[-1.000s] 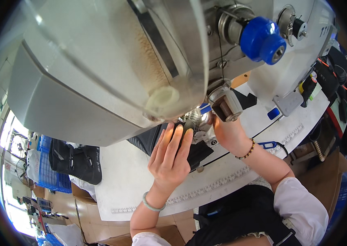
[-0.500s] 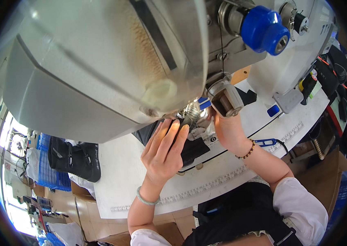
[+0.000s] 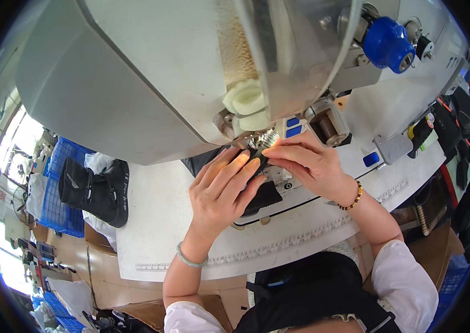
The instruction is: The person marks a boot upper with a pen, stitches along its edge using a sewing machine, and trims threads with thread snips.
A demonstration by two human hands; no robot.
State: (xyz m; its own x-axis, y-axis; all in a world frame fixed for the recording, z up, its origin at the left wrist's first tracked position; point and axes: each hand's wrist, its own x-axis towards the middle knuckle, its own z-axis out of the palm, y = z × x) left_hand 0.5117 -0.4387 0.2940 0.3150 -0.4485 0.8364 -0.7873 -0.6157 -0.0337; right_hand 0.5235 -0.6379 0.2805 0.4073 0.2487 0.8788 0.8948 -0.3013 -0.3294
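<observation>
My left hand [image 3: 219, 186] lies with outstretched fingers on a piece of black fabric [image 3: 264, 198], pressing it down on the bed of a sewing machine [image 3: 129, 83]. The fingertips are close to the shiny metal parts [image 3: 263, 140] around the needle area, which are lit by a lamp. From the other side, my right hand [image 3: 311, 165] pinches thumb and forefinger together at the fabric's edge, right by those metal parts. Whatever lies between the fingertips is too small to make out. More of the fabric is hidden under my left hand and the machine head.
A ruler strip [image 3: 257, 242] runs along the front of the white table [image 3: 152, 233]. To the right stand a brown thread bobbin [image 3: 329, 130], a blue tension knob [image 3: 388, 44] and a grey lever plate [image 3: 395, 150]. Black boots [image 3: 99, 191] and blue crates [image 3: 60, 194] are at the left.
My right hand has come out from behind the bobbin holder and moved left, its fingertips now pinched beside the fabric. My left hand stays flat on the fabric. The view has shifted.
</observation>
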